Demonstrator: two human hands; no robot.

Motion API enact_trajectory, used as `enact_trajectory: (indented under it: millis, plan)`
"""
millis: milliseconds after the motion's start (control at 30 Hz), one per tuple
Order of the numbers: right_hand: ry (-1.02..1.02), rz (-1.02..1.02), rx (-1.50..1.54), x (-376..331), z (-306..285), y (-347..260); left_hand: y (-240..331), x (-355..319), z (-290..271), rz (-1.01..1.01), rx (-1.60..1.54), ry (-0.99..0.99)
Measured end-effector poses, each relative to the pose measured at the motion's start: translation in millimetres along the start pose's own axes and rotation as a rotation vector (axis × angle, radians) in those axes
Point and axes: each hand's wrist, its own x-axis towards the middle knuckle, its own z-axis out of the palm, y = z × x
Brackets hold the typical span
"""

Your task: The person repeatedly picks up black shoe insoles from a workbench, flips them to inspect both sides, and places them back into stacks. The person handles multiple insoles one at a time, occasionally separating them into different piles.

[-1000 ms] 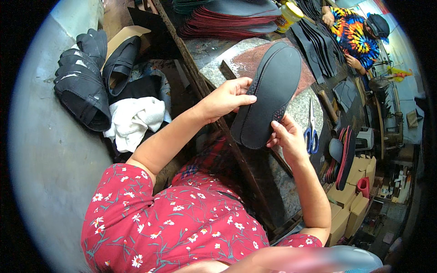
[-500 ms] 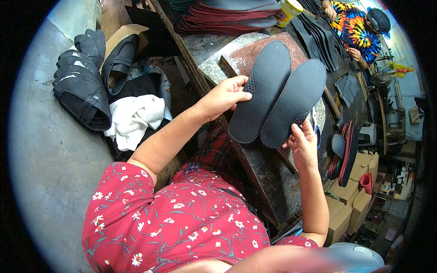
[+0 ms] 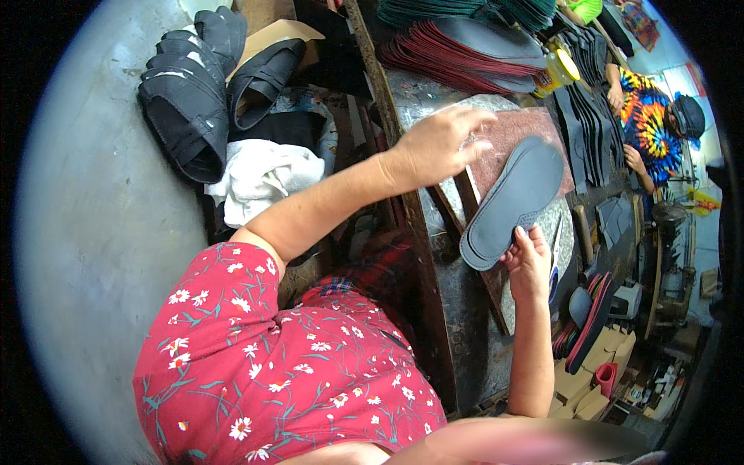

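My right hand [image 3: 529, 260] grips a pair of black insoles [image 3: 511, 201] by one edge, thumb on top. The insoles lie one over the other, almost lined up, with stitching along the rim and small dimples near the thumb. They are held above the work table, over a reddish rough slab [image 3: 535, 128]. To their left, my left hand [image 3: 446, 147] holds nothing; its fingers are apart, a little smeared by motion, and stretch toward the slab.
A pile of red-edged insoles [image 3: 465, 54] and a yellow-lidded jar [image 3: 559, 71] stand at the table's far side. Black shoes [image 3: 186, 116] and a white cloth [image 3: 267, 174] are at left. Scissors [image 3: 553, 285] lie right of my hand. A co-worker [image 3: 659, 128] sits far right.
My left hand has let go of its insole and moved away, fingers opening. The two insoles, side by side before, are now stacked in my right hand. The view has shifted.
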Motion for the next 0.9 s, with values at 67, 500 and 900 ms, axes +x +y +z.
enact_trajectory:
  millis: [67, 500, 900]
  plan:
    - [-0.019, 0.006, 0.015, 2.4, -5.6, 4.8, -13.7, 10.3, -14.6, 0.047, 0.231, 0.024]
    - [-0.010, -0.028, 0.003, 4.6, -13.6, 9.5, -66.9, 134.4, 11.5, 0.124, 0.847, -0.167]
    - [-0.031, -0.040, 0.018, 1.3, -18.8, 14.3, -84.6, 175.7, 29.1, 0.023, 1.091, -0.483]
